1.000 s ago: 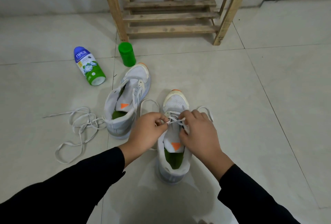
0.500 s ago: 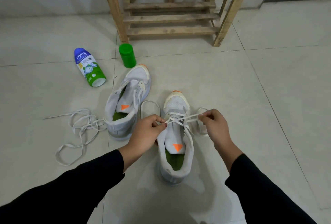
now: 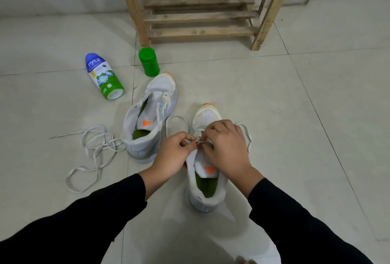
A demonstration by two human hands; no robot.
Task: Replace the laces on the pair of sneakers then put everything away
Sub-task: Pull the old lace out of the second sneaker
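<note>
Half a second ago the hands were spread wide, drawing the white lace (image 3: 176, 116) taut to either side. Now the right hand (image 3: 225, 147) has come back in over the tongue, and it almost meets the left hand (image 3: 171, 156) above the eyelets. The left grip pinches the lace between thumb and forefinger. The right grip is curled round the lace at the eyelet row, and slack loops spill out past both hands. The near sneaker (image 3: 205, 187) has not shifted. It stands on its sole on the tiled floor (image 3: 295, 116), its long axis running straight away from the person, toe toward the wooden rack (image 3: 200, 16) and heel toward the black sleeves. The second sneaker (image 3: 152, 116) sits just to its left, unlaced, with its toe angled toward the green cap (image 3: 148, 62). A loose lace (image 3: 95, 149) lies tangled by its heel. A powder bottle (image 3: 103, 75) lies on its side farther left.
</note>
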